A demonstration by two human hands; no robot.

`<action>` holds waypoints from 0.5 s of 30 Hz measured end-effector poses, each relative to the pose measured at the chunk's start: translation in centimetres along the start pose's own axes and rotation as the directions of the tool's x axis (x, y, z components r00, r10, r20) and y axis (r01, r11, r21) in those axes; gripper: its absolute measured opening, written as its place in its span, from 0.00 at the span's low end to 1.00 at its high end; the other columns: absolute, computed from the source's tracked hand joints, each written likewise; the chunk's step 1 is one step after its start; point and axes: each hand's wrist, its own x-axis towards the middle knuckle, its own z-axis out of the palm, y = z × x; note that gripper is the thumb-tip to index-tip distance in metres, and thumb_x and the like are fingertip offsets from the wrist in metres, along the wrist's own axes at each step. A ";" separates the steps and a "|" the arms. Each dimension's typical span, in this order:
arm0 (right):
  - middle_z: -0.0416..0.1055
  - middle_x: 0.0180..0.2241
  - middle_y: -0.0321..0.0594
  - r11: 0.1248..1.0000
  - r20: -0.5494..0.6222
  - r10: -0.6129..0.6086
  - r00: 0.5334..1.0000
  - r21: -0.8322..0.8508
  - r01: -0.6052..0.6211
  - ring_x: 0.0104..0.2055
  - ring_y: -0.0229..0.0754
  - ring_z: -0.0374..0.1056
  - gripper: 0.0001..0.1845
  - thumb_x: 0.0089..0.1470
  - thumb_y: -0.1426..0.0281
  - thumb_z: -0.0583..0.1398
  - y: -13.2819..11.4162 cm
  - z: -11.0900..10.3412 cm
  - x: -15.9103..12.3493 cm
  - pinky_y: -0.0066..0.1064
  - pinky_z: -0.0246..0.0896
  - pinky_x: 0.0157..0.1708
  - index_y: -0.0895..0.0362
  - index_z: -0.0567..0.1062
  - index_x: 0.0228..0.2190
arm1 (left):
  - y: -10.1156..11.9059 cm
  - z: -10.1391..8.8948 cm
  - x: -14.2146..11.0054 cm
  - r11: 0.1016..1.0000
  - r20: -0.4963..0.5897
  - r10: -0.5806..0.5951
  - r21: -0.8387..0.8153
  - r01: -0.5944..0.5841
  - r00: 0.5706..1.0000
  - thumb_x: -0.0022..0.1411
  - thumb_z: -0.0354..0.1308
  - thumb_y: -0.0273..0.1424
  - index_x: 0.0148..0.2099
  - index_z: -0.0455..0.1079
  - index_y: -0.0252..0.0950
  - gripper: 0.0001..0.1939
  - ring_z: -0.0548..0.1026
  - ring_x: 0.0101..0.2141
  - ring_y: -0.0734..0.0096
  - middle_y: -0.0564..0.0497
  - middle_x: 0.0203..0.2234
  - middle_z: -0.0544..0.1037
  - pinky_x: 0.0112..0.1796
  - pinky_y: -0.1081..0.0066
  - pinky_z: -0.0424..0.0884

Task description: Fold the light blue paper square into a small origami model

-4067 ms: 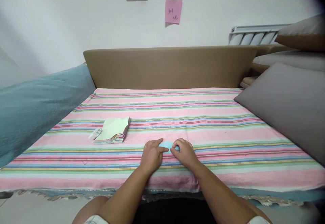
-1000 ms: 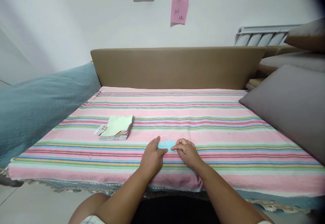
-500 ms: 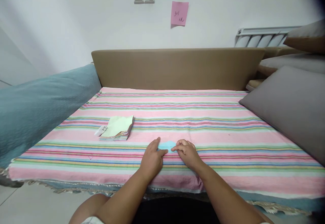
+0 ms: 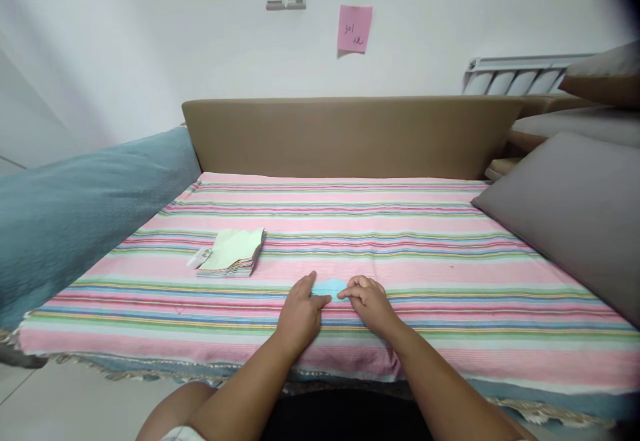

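A small light-blue piece of paper lies on the striped pink cloth near its front edge. My left hand rests flat on the cloth with its fingers stretched out, the fingertips pressing on the paper's left side. My right hand has its fingers curled and pinched on the paper's right side. Both hands nearly meet over the paper, which they mostly cover.
A stack of pale coloured paper squares lies to the left with a small white packet beside it. A teal blanket lies at left, grey cushions at right, a tan backrest behind.
Both hands stay on the blue paper with almost no movement; the right fingers have shifted slightly. The camera tilted a little.
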 end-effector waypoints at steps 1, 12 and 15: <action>0.69 0.36 0.34 1.000 0.000 0.000 1.000 0.000 0.000 0.41 0.40 0.63 0.20 0.53 0.76 0.52 0.0 0.0 0.0 0.37 0.52 0.46 0.41 0.77 0.37 | 0.0 0.0 0.0 1.000 0.000 0.000 -0.001 0.000 1.000 0.54 0.54 0.19 0.42 0.76 0.43 0.18 0.64 0.52 0.51 0.45 0.56 0.63 0.49 0.50 0.66; 0.69 0.37 0.34 1.000 0.007 0.003 1.000 -0.001 -0.003 0.41 0.40 0.63 0.20 0.52 0.76 0.52 0.0 -0.1 0.0 0.38 0.52 0.46 0.41 0.77 0.37 | 0.1 0.0 0.0 1.000 -0.006 -0.004 -0.002 0.004 1.000 0.54 0.53 0.18 0.42 0.76 0.43 0.18 0.64 0.52 0.52 0.47 0.56 0.63 0.49 0.51 0.65; 0.69 0.37 0.34 1.000 0.009 0.005 1.000 0.001 -0.005 0.41 0.40 0.63 0.20 0.52 0.76 0.52 -0.1 -0.1 0.0 0.38 0.52 0.46 0.41 0.77 0.37 | 0.1 -0.1 0.0 1.000 -0.007 -0.006 -0.002 0.006 1.000 0.54 0.53 0.18 0.42 0.76 0.43 0.19 0.64 0.52 0.52 0.47 0.56 0.63 0.49 0.50 0.66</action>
